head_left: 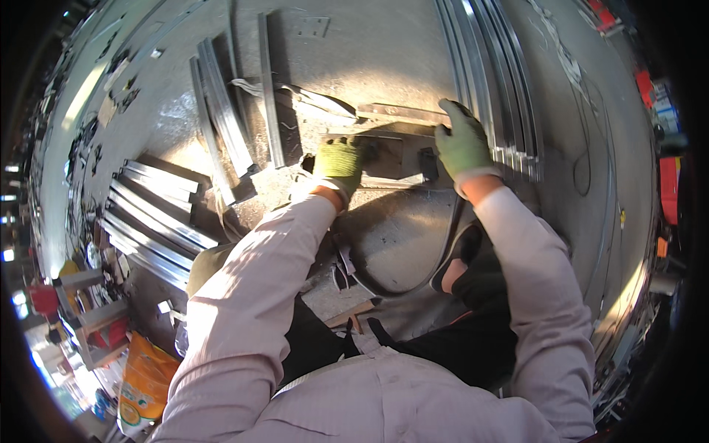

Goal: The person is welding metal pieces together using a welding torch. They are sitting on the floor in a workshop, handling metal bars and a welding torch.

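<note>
My left hand [340, 159], in a yellow-green work glove, has its fingers curled at the left end of a flat, dark metal piece [388, 156] low over the floor. What lies inside those fingers is hidden. At the other end of that piece a small dark block [428, 164] shows. My right hand [465, 144], gloved in pale green, is raised just beyond the block, thumb and fingers apart, holding nothing visible. A long flat brownish bar [402, 112] lies a little farther off, close to the right fingertips.
Long metal profiles [491, 81] are bundled at the far right. More profiles [221, 111] lie far left, and a stack of shorter ones [151, 221] is nearer. A black cable [447, 247] curves by my foot. An orange bag [146, 376] stands at the near left.
</note>
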Motion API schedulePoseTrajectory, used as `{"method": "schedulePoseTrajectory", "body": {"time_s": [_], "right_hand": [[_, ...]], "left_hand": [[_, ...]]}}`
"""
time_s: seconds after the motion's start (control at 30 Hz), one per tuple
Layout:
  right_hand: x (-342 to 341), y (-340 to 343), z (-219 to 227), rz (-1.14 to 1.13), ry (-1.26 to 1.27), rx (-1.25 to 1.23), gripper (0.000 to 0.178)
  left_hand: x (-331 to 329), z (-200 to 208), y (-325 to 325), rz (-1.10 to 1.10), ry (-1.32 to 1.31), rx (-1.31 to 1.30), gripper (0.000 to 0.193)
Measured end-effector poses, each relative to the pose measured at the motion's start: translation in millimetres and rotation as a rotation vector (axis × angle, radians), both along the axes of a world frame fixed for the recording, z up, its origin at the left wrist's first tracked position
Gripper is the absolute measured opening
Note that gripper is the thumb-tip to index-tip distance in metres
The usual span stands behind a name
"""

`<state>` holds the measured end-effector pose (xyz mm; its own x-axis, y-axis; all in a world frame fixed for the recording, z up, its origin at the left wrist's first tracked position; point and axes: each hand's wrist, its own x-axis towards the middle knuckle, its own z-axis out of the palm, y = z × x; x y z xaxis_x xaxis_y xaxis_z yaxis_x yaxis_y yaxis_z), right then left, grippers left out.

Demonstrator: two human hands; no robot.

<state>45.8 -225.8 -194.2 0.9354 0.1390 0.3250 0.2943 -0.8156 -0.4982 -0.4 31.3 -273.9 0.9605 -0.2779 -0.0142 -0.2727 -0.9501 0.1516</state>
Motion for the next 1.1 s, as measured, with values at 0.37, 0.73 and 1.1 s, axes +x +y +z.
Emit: {"method": "schedulePoseTrajectory", "body": {"time_s": [0.37, 0.73, 1.1], "right_hand": [[-184.2, 32.6, 61.7, 0.680, 0.830, -0.268, 0.052], [-190.9, 28.1, -61.0, 0.678, 1.187, -0.409, 0.047], [-181.3, 113.1, -104.9, 0.769, 1.208, -0.395, 0.045]], "left_hand": [[60.0, 30.7, 244.0, 0.322, 0.423, -0.068, 0.057], [-93.5, -304.3, 451.7, 0.506, 0.665, 0.198, 0.054], [-77.8, -218.3, 396.8, 1.000, 0.506, -0.719, 0.035]]}}
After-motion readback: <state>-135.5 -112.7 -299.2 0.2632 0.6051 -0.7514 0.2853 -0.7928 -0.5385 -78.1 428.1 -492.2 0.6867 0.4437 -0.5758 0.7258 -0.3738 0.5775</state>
